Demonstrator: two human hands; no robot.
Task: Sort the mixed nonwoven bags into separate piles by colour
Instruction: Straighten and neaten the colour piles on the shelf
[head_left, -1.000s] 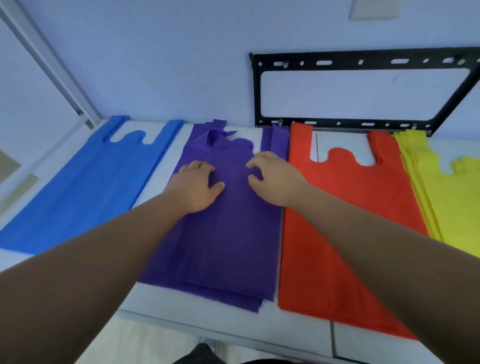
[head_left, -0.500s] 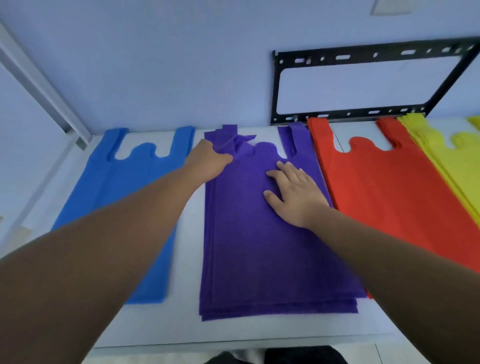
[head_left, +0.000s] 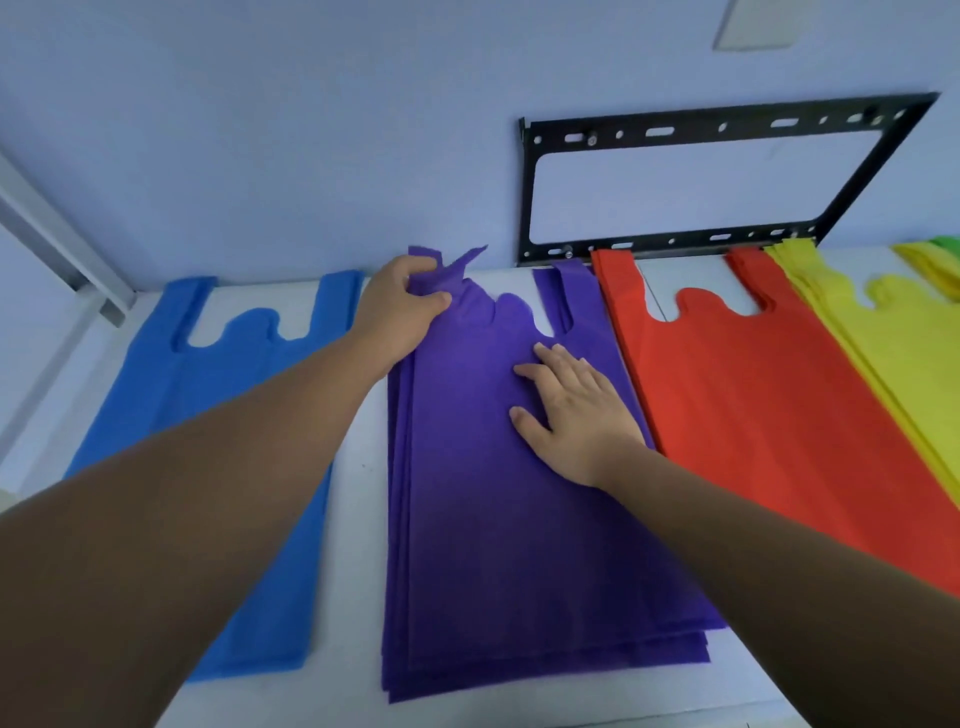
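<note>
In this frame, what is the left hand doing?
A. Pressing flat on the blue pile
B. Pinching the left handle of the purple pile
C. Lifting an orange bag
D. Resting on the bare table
B: the left hand has its grip closed on the bunched left handle of the purple pile, while the right hand lies flat on that pile.

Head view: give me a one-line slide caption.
Left hand pinches a handle of the purple bags while the right hand lies flat on them, between blue and red piles.
</note>
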